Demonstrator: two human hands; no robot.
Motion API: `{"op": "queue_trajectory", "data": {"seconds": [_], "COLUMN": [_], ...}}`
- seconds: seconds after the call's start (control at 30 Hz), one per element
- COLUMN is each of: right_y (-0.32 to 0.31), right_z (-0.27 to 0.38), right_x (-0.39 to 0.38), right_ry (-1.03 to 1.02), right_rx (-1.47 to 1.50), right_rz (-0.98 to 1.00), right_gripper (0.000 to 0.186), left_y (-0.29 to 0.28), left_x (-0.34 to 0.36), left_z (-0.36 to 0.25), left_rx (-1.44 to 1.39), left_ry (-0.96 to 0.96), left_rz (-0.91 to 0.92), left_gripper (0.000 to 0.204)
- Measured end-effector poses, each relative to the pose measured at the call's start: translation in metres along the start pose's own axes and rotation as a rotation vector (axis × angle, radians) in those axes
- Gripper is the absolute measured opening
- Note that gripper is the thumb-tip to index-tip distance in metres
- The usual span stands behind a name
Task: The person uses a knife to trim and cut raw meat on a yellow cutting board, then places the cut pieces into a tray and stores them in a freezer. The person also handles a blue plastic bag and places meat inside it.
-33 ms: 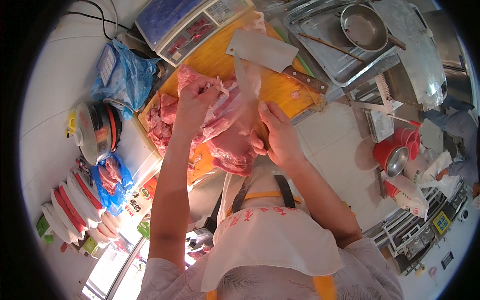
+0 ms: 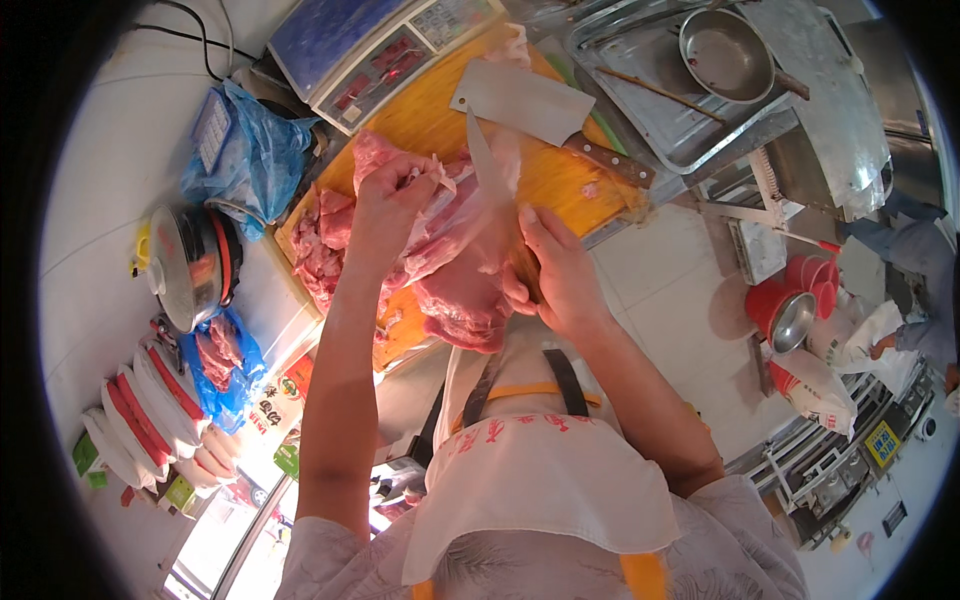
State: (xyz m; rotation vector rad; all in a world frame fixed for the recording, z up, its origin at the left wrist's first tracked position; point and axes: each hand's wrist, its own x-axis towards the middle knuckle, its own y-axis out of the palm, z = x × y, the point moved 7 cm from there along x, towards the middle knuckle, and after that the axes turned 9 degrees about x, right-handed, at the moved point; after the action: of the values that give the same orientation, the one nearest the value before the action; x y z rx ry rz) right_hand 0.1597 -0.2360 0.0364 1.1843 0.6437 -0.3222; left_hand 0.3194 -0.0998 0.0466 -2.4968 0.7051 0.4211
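Note:
A large piece of raw meat (image 2: 462, 300) lies on the yellow cutting board (image 2: 565, 190). My left hand (image 2: 390, 205) is closed on the meat's upper left part, gripping a pale strip of tissue there. My right hand (image 2: 558, 262) is wrapped round the handle of a pointed knife (image 2: 486, 165). Its blade points away from me and rests along the right side of the meat. Beyond it, a broad cleaver (image 2: 525, 103) with a wooden handle lies flat on the board, untouched. Smaller meat pieces (image 2: 322, 235) are heaped left of my left wrist.
A digital scale (image 2: 375, 70) stands at the board's far left edge. At the far right is a metal tray (image 2: 640, 90) with a stick and a small pan (image 2: 728, 55). Left are a blue plastic bag (image 2: 255, 145) and a lidded pot (image 2: 185, 265). Another person (image 2: 920, 260) stands at right.

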Motion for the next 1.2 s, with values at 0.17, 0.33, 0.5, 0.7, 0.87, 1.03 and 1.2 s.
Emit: {"op": "queue_trajectory", "data": {"seconds": [0.17,0.33,0.5,0.7,0.87,1.03,1.2], "right_y": [-0.02,-0.035,-0.048,-0.046,-0.042,-0.044,-0.032], "right_z": [-0.003,-0.013,-0.02,-0.017,-0.012,-0.025,-0.02], "right_x": [0.0,0.011,0.022,0.005,0.011,0.006,0.013], "right_ry": [-0.018,-0.024,-0.032,-0.188,-0.251,-0.186,-0.306], "right_rx": [-0.212,-0.312,-0.443,-0.742,-0.832,-0.866,-0.927], "right_rz": [0.039,0.108,0.097,-0.006,-0.03,-0.005,-0.01], "right_gripper": [0.033,0.035,0.035,0.037,0.033,0.031,0.026], "left_y": [0.003,0.009,0.012,0.012,0.013,0.005,-0.008], "left_x": [0.003,0.009,0.015,0.022,0.013,0.005,-0.007], "left_z": [0.003,0.005,0.015,0.025,0.015,0.036,0.042], "left_rx": [0.188,0.243,0.194,0.062,-0.173,-0.314,-0.252], "left_ry": [0.074,-0.004,-0.028,-0.074,-0.092,-0.13,-0.114], "left_rz": [-0.043,-0.024,0.02,0.087,0.091,0.122,0.039], "left_gripper": [0.014,0.019,0.022,0.02,0.015,0.017,0.017]}}
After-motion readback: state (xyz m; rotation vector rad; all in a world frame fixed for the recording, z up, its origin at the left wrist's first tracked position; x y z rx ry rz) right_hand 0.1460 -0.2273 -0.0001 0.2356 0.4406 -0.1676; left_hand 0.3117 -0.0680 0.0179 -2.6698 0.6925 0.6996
